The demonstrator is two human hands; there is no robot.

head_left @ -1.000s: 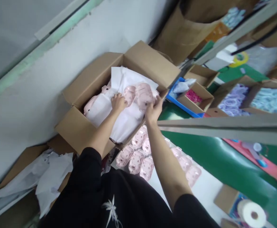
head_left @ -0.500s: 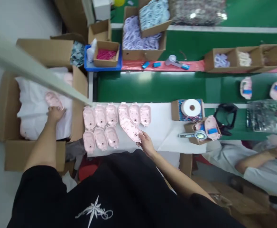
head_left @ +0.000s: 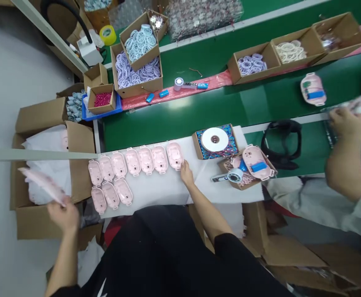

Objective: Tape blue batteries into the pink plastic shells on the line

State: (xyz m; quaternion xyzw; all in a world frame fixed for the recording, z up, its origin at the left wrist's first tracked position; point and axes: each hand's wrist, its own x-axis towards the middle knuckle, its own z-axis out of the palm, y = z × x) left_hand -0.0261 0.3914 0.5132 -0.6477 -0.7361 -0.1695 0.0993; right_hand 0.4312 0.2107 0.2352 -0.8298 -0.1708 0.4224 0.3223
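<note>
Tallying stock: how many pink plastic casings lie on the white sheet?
10: seven pink plastic casings in the far row on the white sheet, three in the near row at its left end. None looks hidden.

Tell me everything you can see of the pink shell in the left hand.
The pink plastic shell is pale, long and rounded, and motion blur hides its finer details. It is tilted, with its lower end gripped by the left hand, and it shows against the white paper in the open cardboard box.
</note>
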